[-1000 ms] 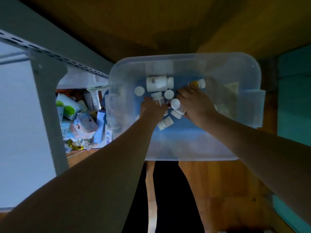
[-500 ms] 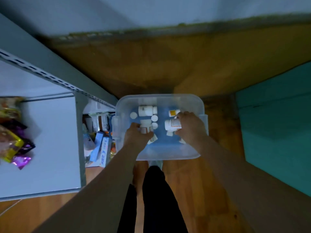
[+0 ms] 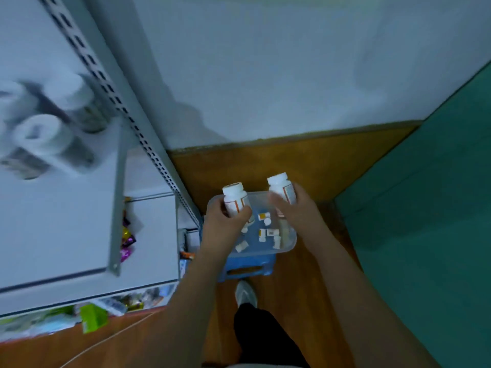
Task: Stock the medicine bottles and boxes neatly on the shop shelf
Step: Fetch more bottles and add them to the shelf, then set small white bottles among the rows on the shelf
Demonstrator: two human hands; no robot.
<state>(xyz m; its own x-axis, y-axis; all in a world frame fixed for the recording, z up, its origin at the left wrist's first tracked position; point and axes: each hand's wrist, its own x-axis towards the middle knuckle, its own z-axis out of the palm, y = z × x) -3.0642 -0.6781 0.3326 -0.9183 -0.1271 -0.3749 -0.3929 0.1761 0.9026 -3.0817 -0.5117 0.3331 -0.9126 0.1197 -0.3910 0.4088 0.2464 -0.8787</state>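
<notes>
left hand [image 3: 224,221] grips a white medicine bottle [image 3: 235,199] with an orange-and-white label, fingers curled round its body, cap up. right hand [image 3: 299,212] grips a second white medicine bottle [image 3: 283,188] of the same kind, thumb across its label. both bottles are held above the clear plastic bin [image 3: 288,244], well apart from one another. the bin rests on a blue stool [image 3: 245,268] on the wooden floor [image 3: 292,160], just beside the grey shelf upright [image 3: 138,128]. several small bottles [image 3: 265,232] lie loose in the bin. blurred white-capped containers [image 3: 42,134] stand on the upper shelf.
</notes>
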